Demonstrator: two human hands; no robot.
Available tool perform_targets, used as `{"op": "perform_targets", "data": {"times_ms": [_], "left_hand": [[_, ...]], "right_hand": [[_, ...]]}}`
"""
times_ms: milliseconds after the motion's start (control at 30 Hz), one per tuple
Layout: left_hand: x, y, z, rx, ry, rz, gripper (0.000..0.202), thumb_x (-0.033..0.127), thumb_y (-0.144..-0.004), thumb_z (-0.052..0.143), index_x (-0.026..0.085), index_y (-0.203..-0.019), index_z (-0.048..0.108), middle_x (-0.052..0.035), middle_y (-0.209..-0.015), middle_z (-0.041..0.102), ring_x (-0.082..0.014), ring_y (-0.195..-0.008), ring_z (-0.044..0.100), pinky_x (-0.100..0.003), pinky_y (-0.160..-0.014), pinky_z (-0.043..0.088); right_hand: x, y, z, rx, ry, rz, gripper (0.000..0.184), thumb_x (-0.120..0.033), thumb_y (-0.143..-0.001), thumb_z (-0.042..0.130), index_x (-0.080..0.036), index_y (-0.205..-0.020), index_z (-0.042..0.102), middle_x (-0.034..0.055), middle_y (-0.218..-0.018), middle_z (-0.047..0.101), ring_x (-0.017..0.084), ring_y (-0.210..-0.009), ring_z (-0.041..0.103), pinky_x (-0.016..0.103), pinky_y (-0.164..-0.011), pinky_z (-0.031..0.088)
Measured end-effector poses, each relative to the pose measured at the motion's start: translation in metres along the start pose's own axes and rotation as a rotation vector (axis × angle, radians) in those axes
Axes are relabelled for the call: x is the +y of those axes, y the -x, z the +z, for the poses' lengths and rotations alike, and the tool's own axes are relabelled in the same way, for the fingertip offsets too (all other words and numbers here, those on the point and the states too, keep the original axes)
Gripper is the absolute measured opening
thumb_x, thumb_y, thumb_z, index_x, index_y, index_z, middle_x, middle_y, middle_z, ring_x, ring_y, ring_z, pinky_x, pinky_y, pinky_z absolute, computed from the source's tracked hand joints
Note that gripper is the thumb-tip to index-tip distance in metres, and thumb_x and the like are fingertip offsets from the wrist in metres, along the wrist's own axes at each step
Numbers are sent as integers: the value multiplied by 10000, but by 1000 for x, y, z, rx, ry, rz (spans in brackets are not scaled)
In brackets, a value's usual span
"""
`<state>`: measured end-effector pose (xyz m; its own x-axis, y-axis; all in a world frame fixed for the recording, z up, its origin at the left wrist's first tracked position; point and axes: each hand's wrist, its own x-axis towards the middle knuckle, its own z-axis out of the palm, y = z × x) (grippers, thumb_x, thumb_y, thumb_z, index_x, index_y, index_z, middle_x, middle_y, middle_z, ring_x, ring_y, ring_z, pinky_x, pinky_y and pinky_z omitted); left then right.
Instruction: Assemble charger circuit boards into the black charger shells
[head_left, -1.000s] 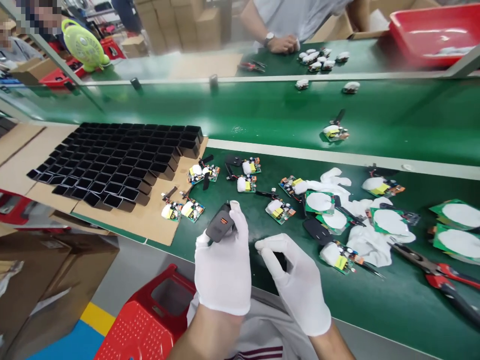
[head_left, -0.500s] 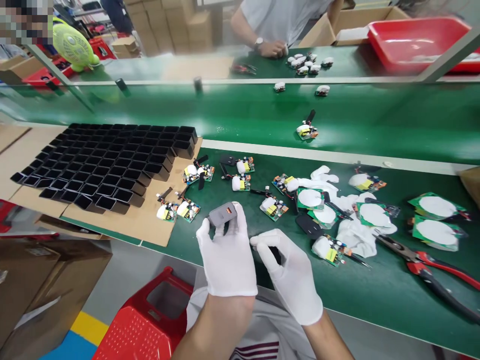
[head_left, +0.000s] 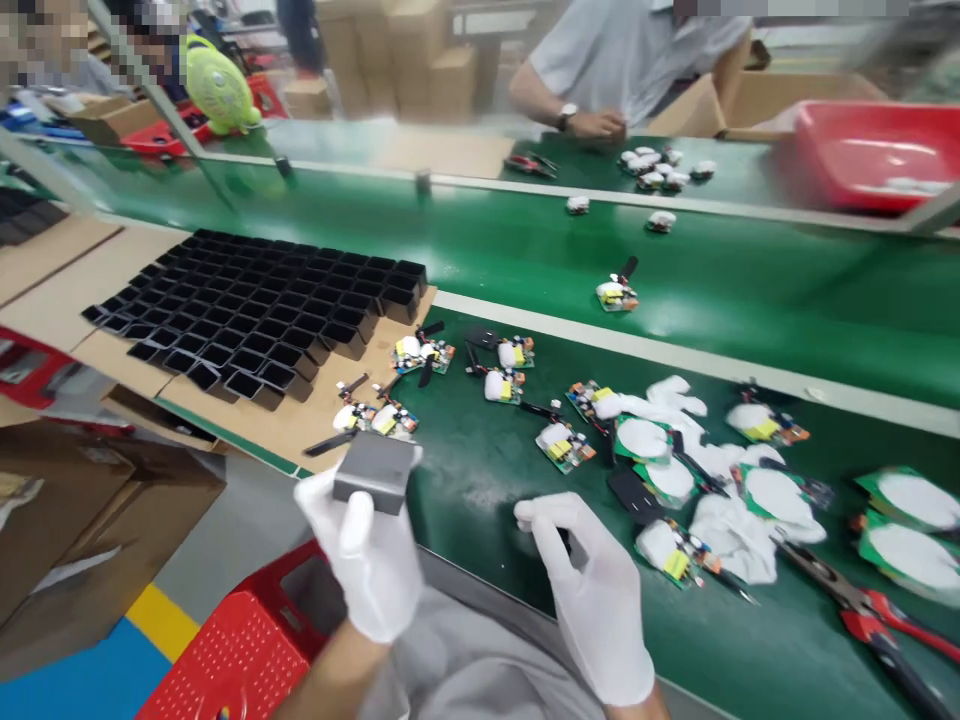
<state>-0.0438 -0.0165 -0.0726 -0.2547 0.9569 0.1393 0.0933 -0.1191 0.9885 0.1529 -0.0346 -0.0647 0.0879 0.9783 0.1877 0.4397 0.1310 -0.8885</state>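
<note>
In my gloved left hand [head_left: 375,560] is a dark grey plastic charger case [head_left: 375,470]; the thumb presses its near side and the fingers wrap round behind. Its smooth broad face is turned up. My gloved right hand [head_left: 589,590] hovers over the green table, thumb and forefinger drawn close together; whether anything sits between the tips is hidden. Small circuit boards with white and yellow parts, such as one circuit board [head_left: 564,445], lie beyond the hands. Another circuit board [head_left: 667,552] with a black plate beside it lies right of my right hand.
Rows of black open cases [head_left: 255,310] stand on cardboard [head_left: 319,420] at left. Red-handled pliers [head_left: 847,600] and round white pads [head_left: 919,497] on green boards lie right. A green conveyor belt [head_left: 510,250] runs beyond; across it a co-worker's hand [head_left: 596,125] rests near several boards.
My left hand has moved left with the charger case and turned it, so the end with the orange port no longer shows. My right hand keeps its pinched pose. The view has shifted.
</note>
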Motion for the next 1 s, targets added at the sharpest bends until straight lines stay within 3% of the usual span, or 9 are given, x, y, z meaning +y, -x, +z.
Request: {"op": "perform_targets", "data": {"times_ms": [33,100,200,267,433,600,733,833,1000], "left_hand": [[-5,-9,-24,213,-8,132,218,492,-1066,445,373,-1248,449,-10,-1281,547,-214,-1408,468,-576,-1205,429],[-16,-30,-77,593,-227,508,450,423,-840,841,291,-1129,523,-17,-1135,572,-239,-1243,579,-544,-1176,445],[-26,-53,-146,621,-483,658,401,404,-832,858,241,-1056,569,-23,-1054,608,-215,-1062,662,-469,-1025,547],[-30,-56,-167,571,-556,621,351,350,-836,857,237,-1046,599,-17,-1028,641,-202,-1016,687,-432,-969,575],[-48,-43,-142,500,-652,442,413,240,-757,902,224,-1086,653,-40,-1044,709,-225,-1002,735,-423,-937,616],[-73,-49,-118,603,-621,329,534,260,-708,905,205,-1133,586,-61,-1075,701,-235,-984,748,-398,-894,641],[-79,-56,-117,605,-612,320,433,148,-795,741,201,-1197,593,-80,-1086,726,-240,-978,758,-404,-880,640],[-75,-58,-117,568,-609,332,414,109,-790,685,202,-1190,632,-90,-1062,743,-257,-960,755,-424,-869,629],[-55,-64,-122,514,-560,361,437,133,-722,722,221,-1145,658,-60,-985,748,-244,-886,753,-394,-824,628]], "right_hand": [[2,0,-1,-7,17,4,261,-407,-1055,614,-258,-914,775,26,-891,775,202,-814,738,309,-736,569],[7,-1,-2,-33,66,1,293,-457,-1053,605,-261,-927,783,31,-929,786,210,-837,748,313,-764,574],[17,-3,-4,-77,145,-26,330,-518,-1042,593,-265,-936,778,27,-968,796,221,-883,764,319,-823,575],[21,-6,-3,-94,197,-56,338,-540,-1038,587,-271,-947,770,17,-985,801,222,-894,772,320,-842,578],[-11,-17,32,-153,276,-232,186,-406,-1046,620,-290,-1008,760,6,-1002,804,216,-888,775,332,-845,603],[-78,-46,132,-383,226,-608,303,-182,-1010,626,-231,-1294,721,114,-1231,786,271,-1113,760,407,-980,617],[-91,-68,199,-381,446,-768,298,-143,-981,659,-165,-1262,754,188,-1292,765,328,-1091,762,452,-921,640],[-74,-74,217,-277,501,-800,271,-145,-1039,578,-154,-1231,768,182,-1242,780,293,-1052,766,430,-917,648],[-65,-76,208,-158,502,-852,298,-258,-1108,507,-217,-1245,768,136,-1227,774,234,-1094,767,366,-942,655]]}}
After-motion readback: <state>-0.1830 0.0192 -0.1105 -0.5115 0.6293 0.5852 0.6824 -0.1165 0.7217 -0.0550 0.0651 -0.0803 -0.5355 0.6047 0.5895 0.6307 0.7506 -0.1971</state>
